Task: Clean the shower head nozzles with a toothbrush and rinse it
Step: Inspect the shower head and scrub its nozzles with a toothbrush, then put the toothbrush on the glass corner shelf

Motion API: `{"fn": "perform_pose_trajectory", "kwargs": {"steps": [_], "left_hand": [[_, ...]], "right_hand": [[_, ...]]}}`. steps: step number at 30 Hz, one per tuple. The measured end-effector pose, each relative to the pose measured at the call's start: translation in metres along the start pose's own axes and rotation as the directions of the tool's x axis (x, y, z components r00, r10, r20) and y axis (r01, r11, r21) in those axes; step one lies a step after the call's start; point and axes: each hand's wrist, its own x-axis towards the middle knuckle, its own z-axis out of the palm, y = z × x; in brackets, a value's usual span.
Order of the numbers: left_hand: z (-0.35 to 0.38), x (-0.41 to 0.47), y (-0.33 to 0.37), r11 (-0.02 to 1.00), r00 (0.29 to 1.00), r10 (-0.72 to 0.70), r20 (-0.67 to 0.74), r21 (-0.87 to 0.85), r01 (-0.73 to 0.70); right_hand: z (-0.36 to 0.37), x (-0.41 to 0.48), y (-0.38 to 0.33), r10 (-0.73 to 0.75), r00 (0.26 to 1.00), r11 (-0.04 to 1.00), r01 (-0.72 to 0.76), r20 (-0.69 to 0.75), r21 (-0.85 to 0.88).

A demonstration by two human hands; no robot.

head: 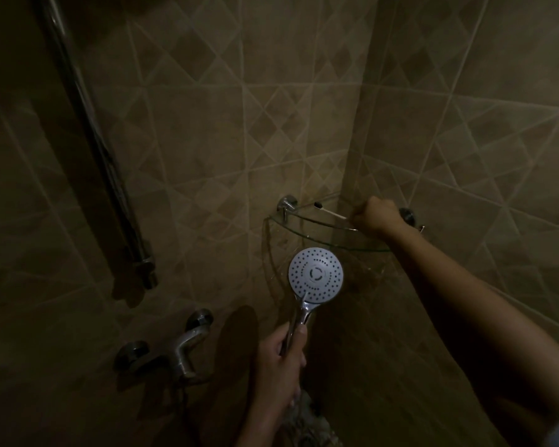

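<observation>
The round shower head point(315, 275) has a pale face dotted with dark nozzles and a chrome handle, and its face is turned towards me. My left hand point(279, 359) grips that handle from below, low in the middle of the view. A thin white toothbrush point(331, 213) with a dark bristle end lies across the glass corner shelf point(307, 232). My right hand point(375, 215) reaches over the shelf and holds the toothbrush's handle end with curled fingers.
A chrome riser rail point(91, 137) runs down the left wall to its bracket. The chrome mixer tap point(178, 345) is mounted low on the wall, left of my left hand. Beige patterned tiles cover both walls of the dim corner.
</observation>
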Motion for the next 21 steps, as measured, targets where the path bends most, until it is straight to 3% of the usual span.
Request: {"fn": "perform_pose_trajectory", "kwargs": {"steps": [3,6,9,11,14,17,21], "left_hand": [[0.002,-0.005,0.001,1.000,1.000,0.003,0.011,-0.015,-0.003],[0.007,-0.009,-0.001,0.999,1.000,0.006,0.001,-0.053,-0.005],[0.016,-0.015,-0.006,0.997,1.000,0.015,-0.013,-0.081,-0.016],[0.024,-0.020,-0.009,0.995,1.000,0.009,-0.019,-0.096,-0.011],[0.038,-0.027,-0.015,0.992,1.000,-0.001,0.000,-0.124,0.001],[0.054,-0.034,-0.024,0.993,0.999,0.016,0.051,-0.120,-0.010],[0.076,-0.041,-0.045,0.996,0.990,0.050,0.132,-0.081,-0.040]], "right_hand": [[0.000,-0.024,0.005,-0.048,0.984,0.989,0.071,-0.171,0.133],[0.011,-0.064,0.009,-0.110,0.896,0.927,0.248,-0.429,0.281],[0.028,-0.110,0.017,-0.054,0.843,0.854,0.317,-0.535,0.413],[0.043,-0.144,0.026,0.014,0.882,0.778,0.287,-0.472,0.560],[0.068,-0.193,0.031,-0.026,0.990,0.636,0.125,-0.141,0.762],[0.091,-0.230,0.030,-0.113,0.985,0.457,-0.065,0.130,0.887],[0.112,-0.250,0.040,-0.093,0.977,0.372,-0.147,0.194,0.916]]}}
